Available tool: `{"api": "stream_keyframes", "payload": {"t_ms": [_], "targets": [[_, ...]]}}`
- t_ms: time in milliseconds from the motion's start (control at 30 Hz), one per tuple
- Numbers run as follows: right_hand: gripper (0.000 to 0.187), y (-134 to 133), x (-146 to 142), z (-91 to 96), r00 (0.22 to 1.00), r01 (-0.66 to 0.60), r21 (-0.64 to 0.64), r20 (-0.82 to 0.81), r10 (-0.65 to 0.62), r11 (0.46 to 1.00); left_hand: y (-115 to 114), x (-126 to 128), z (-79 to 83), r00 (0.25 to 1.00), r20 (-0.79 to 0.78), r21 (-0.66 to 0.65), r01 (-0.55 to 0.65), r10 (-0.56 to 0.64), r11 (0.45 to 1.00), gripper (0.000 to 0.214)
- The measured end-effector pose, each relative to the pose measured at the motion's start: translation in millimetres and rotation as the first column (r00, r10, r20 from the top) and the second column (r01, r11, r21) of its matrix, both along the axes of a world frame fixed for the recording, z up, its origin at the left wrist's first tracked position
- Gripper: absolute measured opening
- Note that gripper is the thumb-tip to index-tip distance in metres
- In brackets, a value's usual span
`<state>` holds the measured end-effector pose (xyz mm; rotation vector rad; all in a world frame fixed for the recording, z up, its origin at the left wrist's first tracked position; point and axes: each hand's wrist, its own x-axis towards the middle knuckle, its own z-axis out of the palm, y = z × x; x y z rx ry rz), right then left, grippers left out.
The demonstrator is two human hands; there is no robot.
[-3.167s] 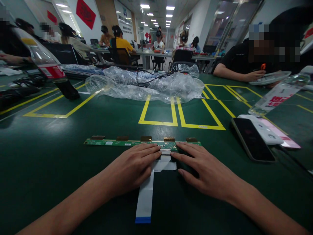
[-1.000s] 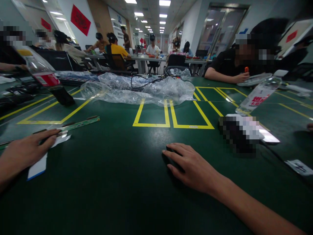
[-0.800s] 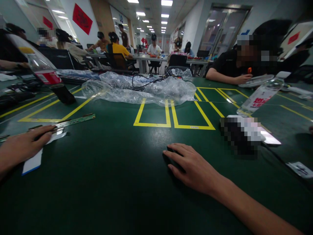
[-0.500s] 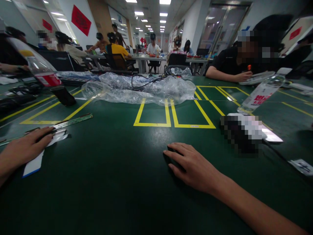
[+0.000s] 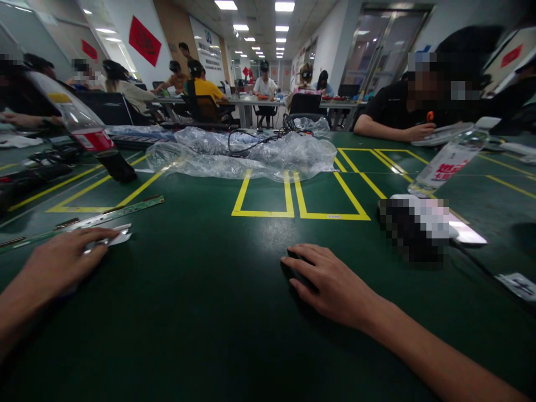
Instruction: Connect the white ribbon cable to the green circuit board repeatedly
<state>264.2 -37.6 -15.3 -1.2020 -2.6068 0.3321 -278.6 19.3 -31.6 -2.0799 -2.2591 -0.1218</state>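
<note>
At the left, my left hand (image 5: 69, 262) is closed over a small white-and-silver flat packet (image 5: 121, 237), thumb and fingers around its near part. The packet's tip shows past the fingertips; a dim blue edge shows under the palm. Just beyond this hand lies a long, thin green circuit strip (image 5: 144, 205) with silver parts. My right hand (image 5: 329, 282) rests on the green tabletop (image 5: 209, 290), palm down, fingers loosely apart, with nothing in it.
Crumpled clear plastic wrap (image 5: 251, 156) with a black cable spreads across the back. A cola bottle (image 5: 96, 137) leans at left, a clear labelled bottle (image 5: 450, 159) at right. Near that lies a blurred black-and-white object (image 5: 412, 229). Yellow tape (image 5: 335, 216) marks rectangles. A person sits at right.
My left hand has moved right and closed over the packet, which has shifted slightly right and is now mostly covered. My right hand has stayed in place. The view has turned slightly left.
</note>
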Motion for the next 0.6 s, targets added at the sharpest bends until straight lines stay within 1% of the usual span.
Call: {"api": "stream_keyframes", "payload": {"t_ms": [67, 167, 300, 467, 600], "targets": [[0.046, 0, 0, 0.0, 1.0, -0.002, -0.004, -0.005, 0.002, 1.0, -2, 38, 7.9, 0.995, 0.001, -0.04, 0.104, -0.104, 0.994, 0.053], [0.046, 0, -1, -0.1, 1.0, -0.002, -0.001, -0.013, 0.002, 1.0, -7, 94, 14.6, 0.966, 0.04, -0.021, 0.257, -0.256, 0.966, 0.052], [0.045, 0, -1, 0.1, 1.0, 0.0, 0.005, -0.011, 0.0, 1.0, -13, 157, 17.5, 0.919, 0.122, -0.04, 0.382, -0.375, 0.923, 0.05], [0.045, 0, -3, 0.5, 1.0, 0.003, 0.009, -0.002, -0.002, 1.0, -22, 228, 24.7, 0.817, 0.172, -0.06, 0.567, -0.551, 0.822, 0.047], [0.047, 0, -3, -1.1, 1.0, -0.001, 0.016, 0.01, 0.001, 1.0, -35, 276, 31.1, 0.733, 0.248, -0.071, 0.666, -0.634, 0.743, 0.047]]}}
